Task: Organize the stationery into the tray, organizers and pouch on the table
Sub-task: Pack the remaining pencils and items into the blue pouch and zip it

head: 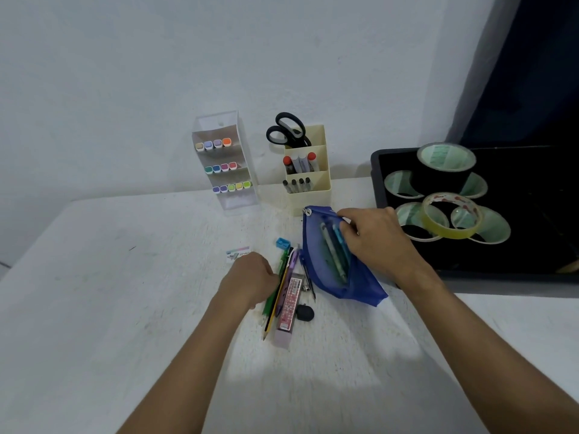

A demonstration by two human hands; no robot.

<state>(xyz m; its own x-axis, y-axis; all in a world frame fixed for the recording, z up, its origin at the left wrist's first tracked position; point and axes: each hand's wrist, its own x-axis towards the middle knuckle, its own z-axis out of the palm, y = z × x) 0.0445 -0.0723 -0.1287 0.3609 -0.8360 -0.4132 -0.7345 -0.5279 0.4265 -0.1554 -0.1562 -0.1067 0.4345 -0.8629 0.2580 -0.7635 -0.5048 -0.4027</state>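
Note:
A blue mesh pouch (357, 277) lies open on the white table, with several pens (332, 249) inside. My right hand (376, 239) grips the pouch's upper edge and holds its mouth apart. My left hand (250, 277) is closed on a green pen (275, 283) at the left side of a loose pile. That pile holds a yellow pencil (272, 314), a purple pen (293, 261), a pink lead box (286, 308), a black eraser (305, 312) and a thin metal compass (308, 281). A blue sharpener (283, 243) lies just behind the pile.
A clear tiered organizer (225, 164) holds coloured markers. A cream organizer (308, 180) holds scissors (286, 130), markers and pens. A black tray (532, 239) at the right holds several tape rolls (446, 166). A small card (236, 253) lies beside my left hand.

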